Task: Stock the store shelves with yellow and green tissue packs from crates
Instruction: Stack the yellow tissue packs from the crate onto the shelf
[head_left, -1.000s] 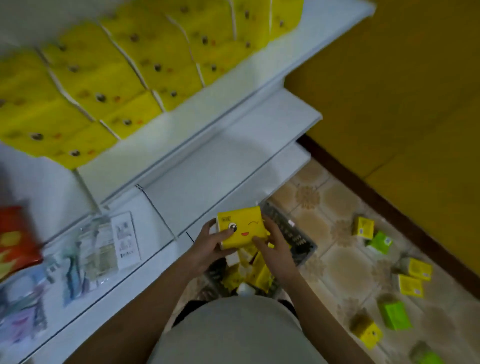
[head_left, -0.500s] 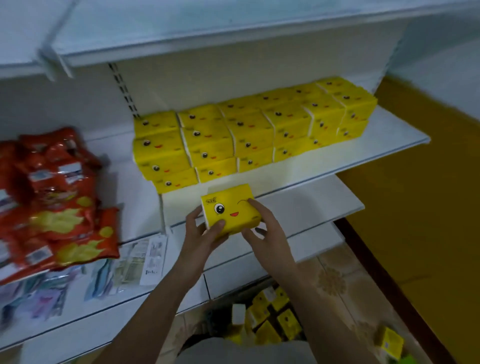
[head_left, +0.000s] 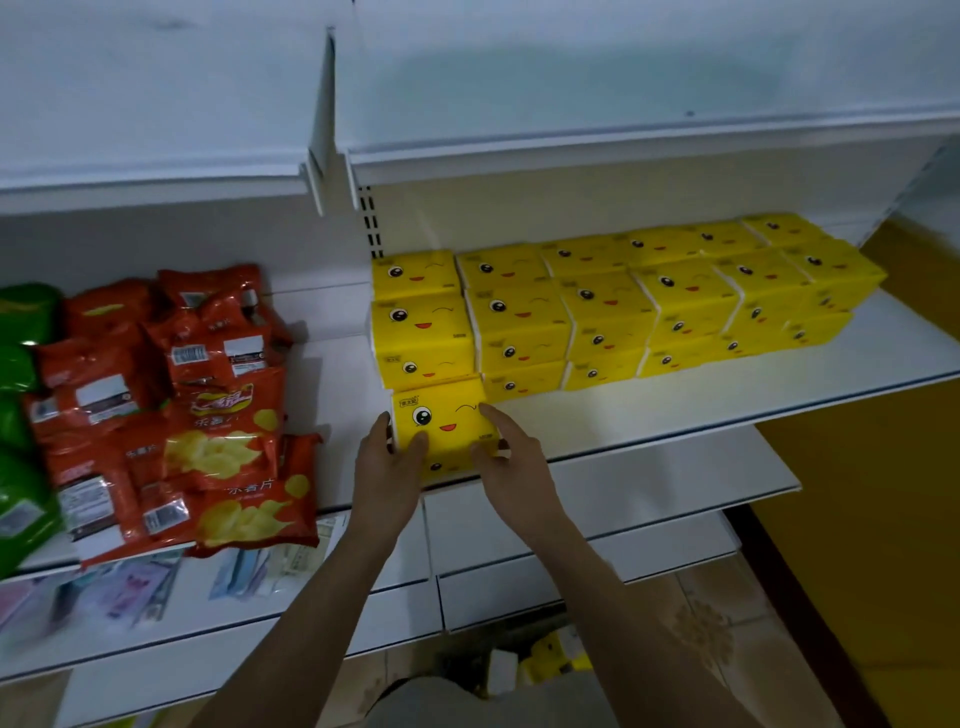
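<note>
Head view looks down on a white shelf (head_left: 675, 415) where stacked yellow tissue packs (head_left: 608, 306) fill the back rows, two layers deep as far as can be seen. Both hands are on one more yellow pack (head_left: 447, 423), which sits at the front left corner of the stock, just in front of the leftmost stack and near the shelf lip. The left hand (head_left: 387, 467) grips its left side with the thumb curled over the top face; the right hand (head_left: 511, 460) grips the right side, forefinger laid along the upper edge and thumb on the front. Whether the pack's base rests fully on the board or is partly carried by the hands cannot be told. Just to the left, on the neighbouring bay, lie red snack bags (head_left: 208, 405) and some green bags (head_left: 21, 364), loosely heaped. Risks from here, to my eye: the pack is soft and close to the lip, so letting go before it is squared against the stack behind could let it tip forward off the edge. A hard push back might shunt the stacks askew. Down by the floor more yellow packs (head_left: 550, 657) show dimly, the crate itself too dark to make out.
</note>
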